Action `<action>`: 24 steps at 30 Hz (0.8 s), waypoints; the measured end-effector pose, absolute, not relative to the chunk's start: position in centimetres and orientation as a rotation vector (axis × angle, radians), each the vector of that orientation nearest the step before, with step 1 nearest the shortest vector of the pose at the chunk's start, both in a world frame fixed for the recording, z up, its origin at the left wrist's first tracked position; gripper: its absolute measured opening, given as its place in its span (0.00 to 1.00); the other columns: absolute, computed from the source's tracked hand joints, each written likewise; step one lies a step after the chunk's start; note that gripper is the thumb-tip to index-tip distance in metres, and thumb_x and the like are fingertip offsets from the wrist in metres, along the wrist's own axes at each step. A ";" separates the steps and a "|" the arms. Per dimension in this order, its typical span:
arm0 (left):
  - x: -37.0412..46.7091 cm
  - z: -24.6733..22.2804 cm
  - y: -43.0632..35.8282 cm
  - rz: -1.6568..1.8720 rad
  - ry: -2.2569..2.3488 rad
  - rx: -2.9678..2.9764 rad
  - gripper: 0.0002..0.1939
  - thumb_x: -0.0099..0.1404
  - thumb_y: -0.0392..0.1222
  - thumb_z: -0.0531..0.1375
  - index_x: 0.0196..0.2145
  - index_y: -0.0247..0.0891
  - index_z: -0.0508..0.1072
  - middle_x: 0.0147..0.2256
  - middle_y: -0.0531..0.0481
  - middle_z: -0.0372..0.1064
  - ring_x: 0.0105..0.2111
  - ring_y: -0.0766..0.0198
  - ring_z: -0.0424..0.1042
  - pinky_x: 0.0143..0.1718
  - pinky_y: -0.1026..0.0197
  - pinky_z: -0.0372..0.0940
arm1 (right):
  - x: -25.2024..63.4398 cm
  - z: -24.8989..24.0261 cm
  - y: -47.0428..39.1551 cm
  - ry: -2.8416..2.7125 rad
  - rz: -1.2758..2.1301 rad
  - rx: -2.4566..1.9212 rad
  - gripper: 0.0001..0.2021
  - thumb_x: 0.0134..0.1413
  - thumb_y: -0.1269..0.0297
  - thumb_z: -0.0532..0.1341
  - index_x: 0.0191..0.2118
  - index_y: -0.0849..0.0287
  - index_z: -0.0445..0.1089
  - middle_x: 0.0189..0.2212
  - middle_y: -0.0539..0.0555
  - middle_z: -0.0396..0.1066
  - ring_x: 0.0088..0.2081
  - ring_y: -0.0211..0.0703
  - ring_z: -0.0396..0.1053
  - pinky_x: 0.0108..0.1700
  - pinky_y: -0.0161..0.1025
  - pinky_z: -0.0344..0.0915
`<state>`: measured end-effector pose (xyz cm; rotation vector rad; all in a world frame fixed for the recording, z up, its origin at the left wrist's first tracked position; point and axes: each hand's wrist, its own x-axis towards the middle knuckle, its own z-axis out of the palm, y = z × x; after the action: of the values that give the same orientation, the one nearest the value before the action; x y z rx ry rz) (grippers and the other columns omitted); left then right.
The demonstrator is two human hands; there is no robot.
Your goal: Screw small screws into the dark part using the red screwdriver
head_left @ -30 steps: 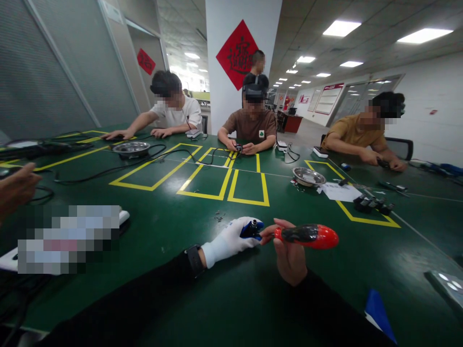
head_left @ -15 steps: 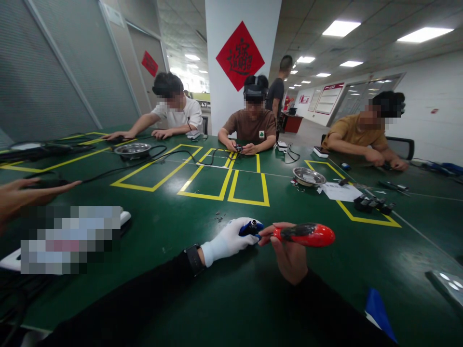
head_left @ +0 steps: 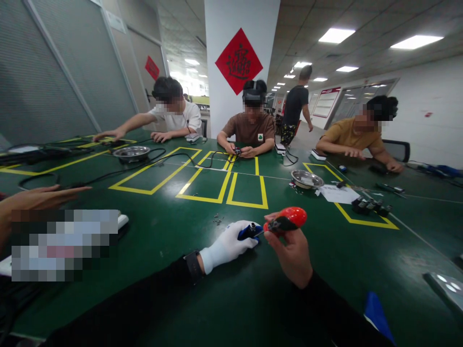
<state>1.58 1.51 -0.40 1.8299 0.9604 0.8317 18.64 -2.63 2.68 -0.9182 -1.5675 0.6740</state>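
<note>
Now that the right hand [head_left: 295, 255] grips the red-and-black screwdriver [head_left: 292, 217] by its handle, rather than fingering its front end, control probably improves; the gloved left hand [head_left: 228, 241] pinches a black part [head_left: 248, 233] at the screwdriver's nine o'clock.

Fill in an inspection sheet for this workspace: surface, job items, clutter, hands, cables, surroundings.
Surface: green table, marked with yellow tape.
Job items: red-and-black screwdriver, its shaft toward a black part; contact unclear.
Clutter: tiny loose pieces beyond the left hand; paper beside a steel bowl.
Hands: left, gloved, grips the black part; right hand, bare, grips the screwdriver.
Cables: black, bundled at far left, one crossing toward the middle.
Surroundings: three people seated opposite; another person's hand at left edge.
</note>
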 end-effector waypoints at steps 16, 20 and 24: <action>1.7 -1.0 1.8 0.857 0.990 1.862 0.19 0.56 0.41 0.60 0.46 0.34 0.70 0.40 0.46 0.72 0.38 0.59 0.71 0.44 0.56 0.65 | 17.7 3.0 -3.4 -1.461 0.872 -0.763 0.15 0.58 0.63 0.56 0.50 0.52 0.59 0.49 0.57 0.60 0.37 0.41 0.69 0.44 0.47 0.67; 1.7 -0.9 1.8 0.858 0.978 1.865 0.18 0.56 0.40 0.60 0.45 0.35 0.71 0.40 0.47 0.72 0.38 0.59 0.71 0.43 0.57 0.65 | 17.9 3.2 -3.4 -1.503 0.913 -0.672 0.06 0.58 0.67 0.56 0.40 0.53 0.58 0.40 0.53 0.67 0.33 0.39 0.70 0.40 0.45 0.69; 1.7 -0.6 1.6 0.856 0.995 1.860 0.18 0.55 0.40 0.60 0.45 0.34 0.71 0.40 0.47 0.72 0.38 0.59 0.70 0.43 0.57 0.65 | 18.0 2.6 -2.9 -1.459 0.924 -0.646 0.08 0.57 0.66 0.57 0.42 0.52 0.57 0.29 0.47 0.63 0.25 0.36 0.66 0.31 0.39 0.68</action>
<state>1.73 1.56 -0.58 1.8598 0.9948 0.8555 17.95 -2.87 2.61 -0.6459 -1.4592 0.9241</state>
